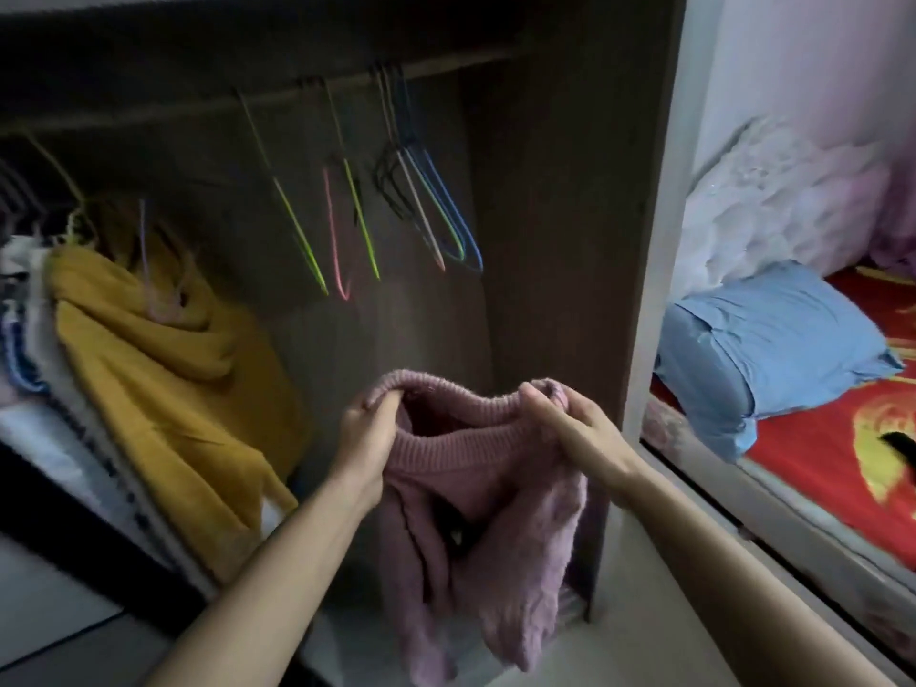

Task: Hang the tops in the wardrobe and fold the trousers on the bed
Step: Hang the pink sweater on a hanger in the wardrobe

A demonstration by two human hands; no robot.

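Observation:
A mauve knitted sweater (476,528) hangs in front of the open wardrobe (555,200), its ribbed neck opening stretched wide. My left hand (367,428) grips the left side of the collar. My right hand (565,419) grips the right side. The body and sleeves droop below my hands. Above, several empty wire hangers (421,210) in green, pink, black and blue dangle from the rail (277,104). The bed (818,438) with its red patterned cover lies at the right.
A mustard hooded top (163,369) hangs at the left of the rail beside several other garments. The wardrobe's side panel (659,240) separates it from the bed. A blue pillow (773,349) and a pale bundle of bedding (773,200) lie on the bed.

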